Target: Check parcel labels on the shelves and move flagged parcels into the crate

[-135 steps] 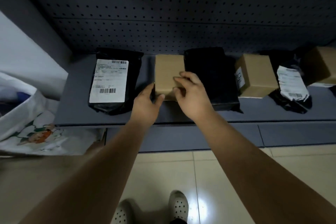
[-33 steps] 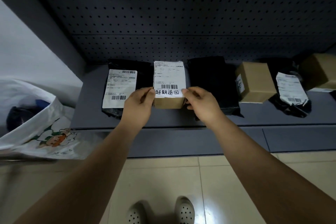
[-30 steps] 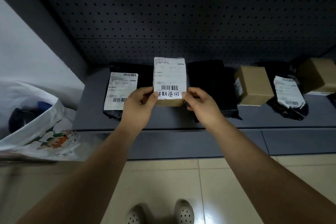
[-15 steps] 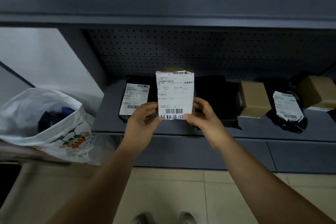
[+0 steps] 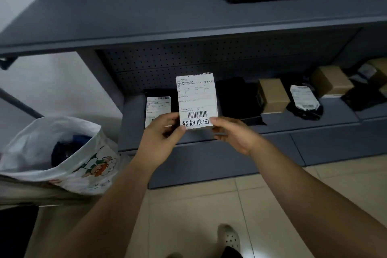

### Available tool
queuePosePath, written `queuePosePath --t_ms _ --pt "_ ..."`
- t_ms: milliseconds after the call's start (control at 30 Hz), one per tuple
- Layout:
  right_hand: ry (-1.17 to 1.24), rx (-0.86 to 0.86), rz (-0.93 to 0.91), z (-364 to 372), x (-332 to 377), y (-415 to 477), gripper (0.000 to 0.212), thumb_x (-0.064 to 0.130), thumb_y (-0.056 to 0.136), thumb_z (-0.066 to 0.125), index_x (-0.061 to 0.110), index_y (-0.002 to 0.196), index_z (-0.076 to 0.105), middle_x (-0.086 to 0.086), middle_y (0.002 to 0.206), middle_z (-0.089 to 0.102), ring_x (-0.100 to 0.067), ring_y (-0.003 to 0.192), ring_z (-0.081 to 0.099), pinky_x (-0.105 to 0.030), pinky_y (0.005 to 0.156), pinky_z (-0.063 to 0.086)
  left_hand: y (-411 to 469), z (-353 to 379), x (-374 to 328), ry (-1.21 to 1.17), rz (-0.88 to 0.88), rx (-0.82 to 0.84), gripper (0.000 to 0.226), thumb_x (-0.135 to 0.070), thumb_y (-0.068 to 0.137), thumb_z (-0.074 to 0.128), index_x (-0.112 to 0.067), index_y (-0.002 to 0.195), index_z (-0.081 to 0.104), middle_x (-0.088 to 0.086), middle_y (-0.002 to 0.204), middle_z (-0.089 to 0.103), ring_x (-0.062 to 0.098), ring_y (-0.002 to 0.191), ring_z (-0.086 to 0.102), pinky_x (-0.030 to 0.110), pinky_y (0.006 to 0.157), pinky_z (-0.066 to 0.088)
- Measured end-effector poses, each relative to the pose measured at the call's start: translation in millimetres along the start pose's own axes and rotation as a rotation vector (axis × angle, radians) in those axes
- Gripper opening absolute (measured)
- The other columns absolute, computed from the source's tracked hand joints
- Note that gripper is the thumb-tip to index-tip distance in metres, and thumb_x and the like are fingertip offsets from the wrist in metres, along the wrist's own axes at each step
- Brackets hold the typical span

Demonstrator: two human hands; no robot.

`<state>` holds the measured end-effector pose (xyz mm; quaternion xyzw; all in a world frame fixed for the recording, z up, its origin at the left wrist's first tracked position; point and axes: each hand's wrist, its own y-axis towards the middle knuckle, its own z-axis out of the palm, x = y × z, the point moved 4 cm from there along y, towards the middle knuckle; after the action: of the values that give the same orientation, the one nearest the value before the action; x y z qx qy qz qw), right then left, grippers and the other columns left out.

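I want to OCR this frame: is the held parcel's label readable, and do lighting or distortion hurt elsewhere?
Head view: parcel label bright, barcode and handwriting crisp, fine print soft. Head view: lower shelf dim, black bag loses detail. Head view: glare on floor by the shoe.

White plastic bag (image 5: 37, 148) at left, cartoon print (image 5: 98, 166) on its side, mouth open, dark bundled stuff (image 5: 65, 151) inside. Beige tiled floor (image 5: 199, 216) below, glossy. One pale perforated shoe (image 5: 230, 237) on the tiles near the bottom edge. White wall (image 5: 52, 86) behind the bag.
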<state>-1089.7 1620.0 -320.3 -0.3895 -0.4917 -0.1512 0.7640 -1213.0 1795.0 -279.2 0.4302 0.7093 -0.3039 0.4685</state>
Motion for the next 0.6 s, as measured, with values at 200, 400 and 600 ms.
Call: queuePosePath --t_ms 200,400,600 --pt "0.107 -0.228 -0.059 11 5 -76 0.034 0.038 0.071 0.07 0.02 0.1 0.071 0.008 0.088 0.07 -0.008 0.085 0.06 -0.023 0.078 0.048 -25 -27 -30 0.313 0.249 0.165 0.049 -0.045 0.088 0.066 -0.025 0.132 0.057 -0.016 0.133 0.052 -0.001 0.123 0.044 0.015 0.104 0.032" --pt "0.122 -0.453 -0.194 -2 28 -176 0.059 0.055 0.056 0.075 0.02 0.102 0.07 -0.002 0.102 0.063 -0.011 0.088 0.06 -0.033 0.091 0.045 -42 -10 -110 0.295 0.431 0.298 0.048 -0.041 0.091 0.063 -0.022 0.134 0.054 -0.01 0.135 0.05 0.002 0.124 0.042 0.015 0.106 0.029" --pt "0.122 -0.7 -0.363 -44 66 -286 0.052 0.056 0.057 0.074 0.022 0.096 0.071 -0.001 0.101 0.065 -0.009 0.086 0.06 -0.034 0.091 0.045 -59 45 -210 0.217 0.688 0.401 0.041 -0.028 0.091 0.067 -0.014 0.129 0.06 -0.008 0.126 0.054 -0.001 0.115 0.046 0.0 0.097 0.027"
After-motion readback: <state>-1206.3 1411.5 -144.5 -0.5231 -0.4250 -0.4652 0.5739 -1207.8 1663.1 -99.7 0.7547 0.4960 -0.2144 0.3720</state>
